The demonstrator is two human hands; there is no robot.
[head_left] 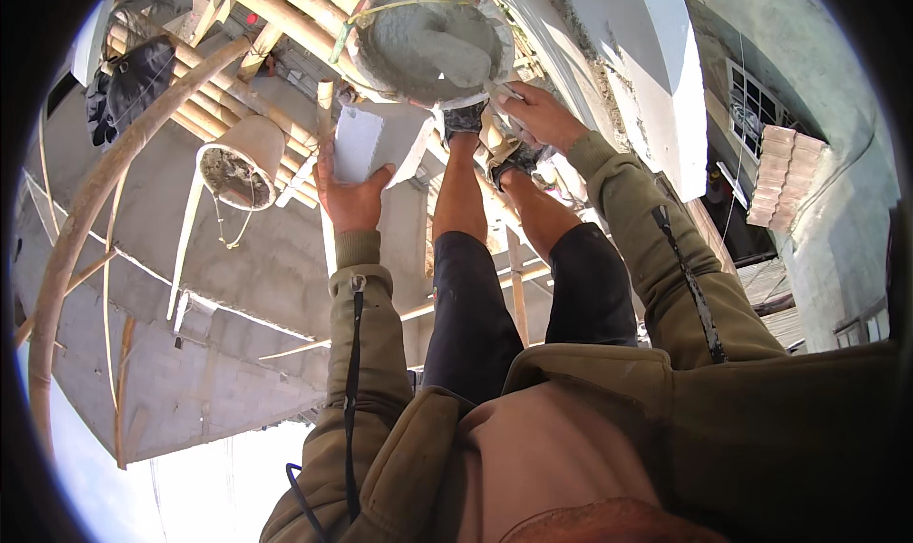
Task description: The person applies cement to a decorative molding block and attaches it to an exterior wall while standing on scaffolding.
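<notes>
My left hand (354,199) is wrapped round a pale grey building block (358,145), thumb on one side and fingers on the other. To its upper right stands a wide round basin (363,79) of wet grey mortar (404,31). At the basin's near right edge, my right hand (546,117) is closed on a mortar-smeared trowel (496,92). Much of the trowel blends with the mortar, so its blade is hard to make out. The block is held just below and left of the basin, apart from the mortar.
I stand on bamboo scaffolding (285,6). A mortar-crusted bucket (263,140) hangs left of the block. A curved pole (100,177) rises at far left, near a dark bag (141,79). A pale wall ledge (656,77) runs along the right, with stacked tiles (786,177) beyond.
</notes>
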